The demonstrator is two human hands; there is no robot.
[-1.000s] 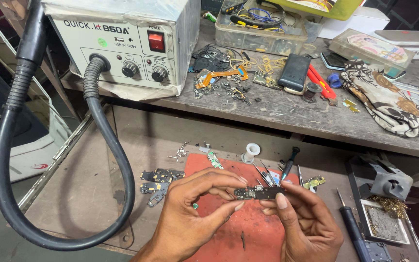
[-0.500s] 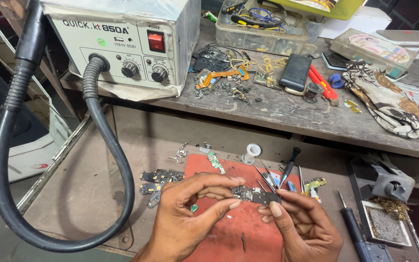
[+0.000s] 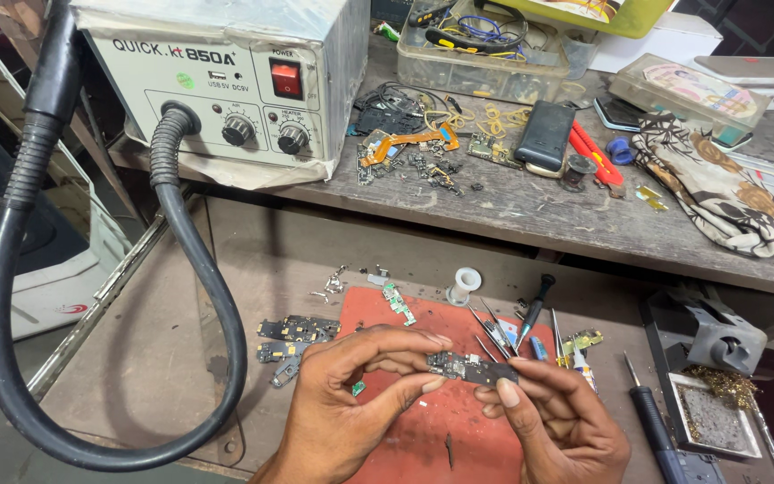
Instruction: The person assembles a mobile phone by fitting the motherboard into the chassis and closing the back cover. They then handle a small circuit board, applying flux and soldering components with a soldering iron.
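Both hands, the left hand and the right hand, pinch a small circuit board by its ends, above the red mat near the desk's front edge. It looks light, stiff and fragile; holding by the edges seems safest.

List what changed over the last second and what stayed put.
Little changed: both hands, left hand and right hand, keep pinching the small dark circuit board over the red mat, dipping slightly and coming back. The grey hot-air station, black hose and tools stayed put.
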